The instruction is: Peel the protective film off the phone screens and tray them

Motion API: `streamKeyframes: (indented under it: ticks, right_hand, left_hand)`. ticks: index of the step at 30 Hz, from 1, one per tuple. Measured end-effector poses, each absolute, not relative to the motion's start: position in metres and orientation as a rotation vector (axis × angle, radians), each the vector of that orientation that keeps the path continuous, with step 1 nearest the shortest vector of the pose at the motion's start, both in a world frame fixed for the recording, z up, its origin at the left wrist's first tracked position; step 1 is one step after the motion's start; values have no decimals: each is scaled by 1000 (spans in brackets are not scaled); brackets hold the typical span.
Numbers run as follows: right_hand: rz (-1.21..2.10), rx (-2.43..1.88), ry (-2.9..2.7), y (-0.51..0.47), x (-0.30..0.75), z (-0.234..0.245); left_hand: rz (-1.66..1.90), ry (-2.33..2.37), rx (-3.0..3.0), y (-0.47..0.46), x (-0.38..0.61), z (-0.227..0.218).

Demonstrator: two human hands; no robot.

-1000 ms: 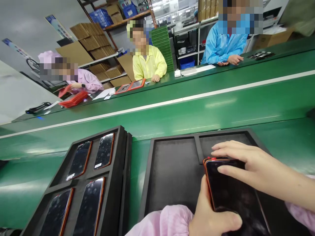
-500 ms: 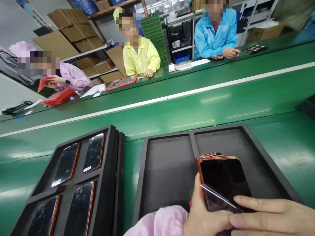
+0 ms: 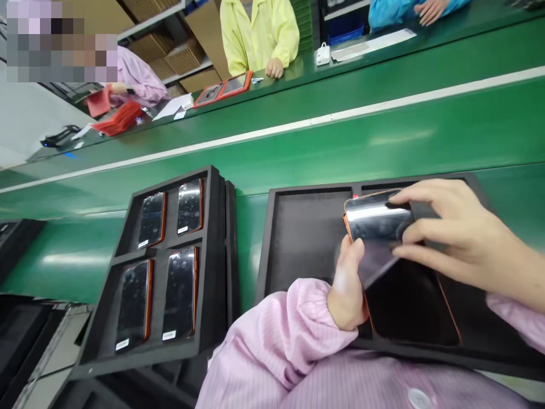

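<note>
**Two hands on one orange-edged phone above an empty tray**

One phone (image 3: 409, 301), dark-screened and rimmed in orange, lies at lower right of the frame, its long side running from the centre down towards the bottom edge. A glossy film (image 3: 377, 221) covers its upper end and stands bent away from the screen lower down. The left hand (image 3: 347, 284) is closed round the phone's left edge, with the thumb laid on top against the film. The right hand (image 3: 460, 238) comes in from the right edge of the frame. Its fingers are curled and nipped onto the film's right margin, one finger above and the others below. The phone thus sits between the two hands and is held just above the black foam tray (image 3: 298, 227), whose visible compartments are bare. Pink sleeves (image 3: 276, 341) fill the bottom of the frame and hide the tray's near rim.

Just left of this tray sits a second tray (image 3: 215, 255) with four phones (image 3: 181, 292) face up, one in each compartment. Both trays rest on the green bench (image 3: 55, 261). The green conveyor belt (image 3: 383, 130) crosses the frame behind them.

Along the top of the frame, beyond the belt, are three co-workers: a pink coat (image 3: 140, 76) at upper left near red cases (image 3: 121, 116), a yellow coat (image 3: 259, 28) at top centre behind two red-framed devices (image 3: 223, 88), and a blue sleeve (image 3: 409, 8) at upper right. All are well apart from the hands.
</note>
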State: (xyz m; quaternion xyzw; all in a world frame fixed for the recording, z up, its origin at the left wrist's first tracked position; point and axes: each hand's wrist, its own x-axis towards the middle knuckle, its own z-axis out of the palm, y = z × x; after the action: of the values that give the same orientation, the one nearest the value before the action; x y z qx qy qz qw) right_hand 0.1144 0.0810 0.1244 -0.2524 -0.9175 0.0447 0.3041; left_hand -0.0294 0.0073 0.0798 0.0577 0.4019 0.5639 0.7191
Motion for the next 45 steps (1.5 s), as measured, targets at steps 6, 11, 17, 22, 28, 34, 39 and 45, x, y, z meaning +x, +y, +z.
streamKeyframes:
  ticks: [6, 11, 17, 22, 28, 34, 39, 45]
  right_hand:
    - [353, -1064, -2087, 75, 98, 107]
    - [484, -1162, -2013, 75, 96, 105]
    - [517, -1168, -1970, 70, 96, 112]
    - [470, -1149, -1957, 58, 93, 116]
    - [533, -1119, -1903, 60, 101, 124]
    - [948, -1539, -1878, 63, 117, 130]
    - [1326, -1489, -1800, 59, 117, 130]
    - [1042, -1277, -1475, 98, 162, 149]
  left_hand:
    - [1237, 826, 67, 7, -30, 78]
    - [1182, 803, 12, 12, -31, 86]
    - [1007, 678, -17, 13, -31, 81]
    - [1055, 802, 48, 10, -30, 76]
    - [1226, 964, 126, 9, -29, 75]
    - [1065, 791, 17, 9, -29, 77]
    - [991, 657, 57, 8, -29, 78]
    - [978, 776, -40, 4, -35, 77]
